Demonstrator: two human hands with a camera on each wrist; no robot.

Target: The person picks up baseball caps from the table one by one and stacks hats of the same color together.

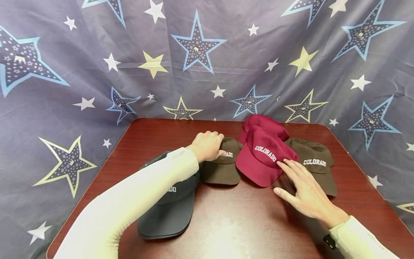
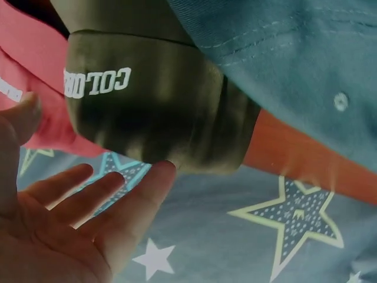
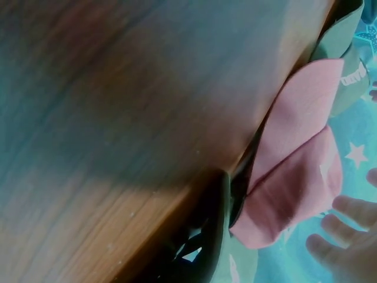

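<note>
My left hand (image 1: 207,146) hovers at the left side of a small olive baseball cap (image 1: 221,173), fingers loosely extended. In the left wrist view its fingertips come up to the crown of that cap, and nothing is gripped. A crimson baseball cap (image 1: 255,167) lettered COLORADO sits just right of it, overlapping a second crimson cap (image 1: 271,124) behind. Spread beside the front crimson cap is my right hand (image 1: 304,189), its fingertips at the cap's right side in the head view. Another olive cap (image 1: 315,153) lies partly behind this hand.
A dark grey cap (image 1: 166,217) stands at the left, partly covered by my left sleeve (image 1: 136,194). All the caps rest on a reddish-brown wooden table (image 1: 223,223). A grey star-patterned cloth (image 1: 181,82) hangs behind the table's far edge.
</note>
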